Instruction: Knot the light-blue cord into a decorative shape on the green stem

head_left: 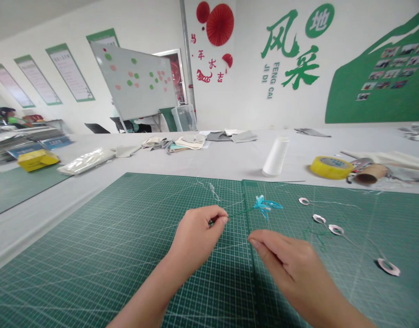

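Note:
My left hand (197,234) pinches the green stem of a blue flower (260,202) between thumb and fingertips. The flower has looped, thread-like petals and points to the right, above the seam between two green cutting mats (144,246). Just below it, my right hand (293,262) is closed with thumb and forefinger together; whatever is between them, if anything, is too fine to see. Several pale oval rings (336,229) with thin wire or thread tails lie on the mat to the right, beside loose green thread (312,233). White thread scraps (214,192) lie beyond my left hand.
Behind the mats stand a white thread cone (276,157), a roll of yellow tape (331,167) and a cardboard tube (371,174). Folded cloth pieces (191,141) lie along the far edge. To the left are a yellow box (38,160) and a plastic-wrapped pack (88,161).

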Available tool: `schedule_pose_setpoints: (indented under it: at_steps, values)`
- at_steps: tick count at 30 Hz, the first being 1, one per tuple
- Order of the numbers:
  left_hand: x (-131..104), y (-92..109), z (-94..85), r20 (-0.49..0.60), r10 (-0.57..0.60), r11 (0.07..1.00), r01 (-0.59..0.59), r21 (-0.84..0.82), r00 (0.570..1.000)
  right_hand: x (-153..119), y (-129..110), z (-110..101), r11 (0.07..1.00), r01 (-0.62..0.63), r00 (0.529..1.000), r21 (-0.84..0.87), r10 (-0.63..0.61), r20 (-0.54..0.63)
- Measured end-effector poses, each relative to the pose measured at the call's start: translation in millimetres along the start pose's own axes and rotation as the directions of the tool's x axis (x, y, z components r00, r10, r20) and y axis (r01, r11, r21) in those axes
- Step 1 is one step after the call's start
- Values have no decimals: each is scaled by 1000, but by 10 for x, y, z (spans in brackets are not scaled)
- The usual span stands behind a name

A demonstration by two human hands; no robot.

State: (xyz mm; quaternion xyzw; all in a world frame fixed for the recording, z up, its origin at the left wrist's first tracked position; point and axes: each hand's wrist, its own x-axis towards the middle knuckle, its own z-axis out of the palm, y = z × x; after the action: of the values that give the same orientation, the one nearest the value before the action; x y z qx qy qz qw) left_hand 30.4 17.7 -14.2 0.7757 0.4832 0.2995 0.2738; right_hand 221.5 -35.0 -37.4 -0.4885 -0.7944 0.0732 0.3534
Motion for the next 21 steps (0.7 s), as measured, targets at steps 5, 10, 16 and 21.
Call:
schedule_pose_setpoints:
  at_steps: [5, 10, 16, 21]
  values:
    - [1, -5, 8, 0, -19, 991, 19, -135, 1000, -2, -9, 49, 995, -66, 997, 68, 64, 31]
    - [20, 34, -36, 84, -20, 943, 47, -330, 996, 8, 25, 72, 969, -180, 981, 171, 163, 110]
    - [-12, 99, -114, 295, 91, 885, 59, -462, 951, 30, 155, 110, 899, -302, 949, 318, 254, 185]
    - [-46, 80, -129, 465, 177, 856, 98, -507, 868, 57, 353, 129, 802, -362, 924, 475, 239, 300]
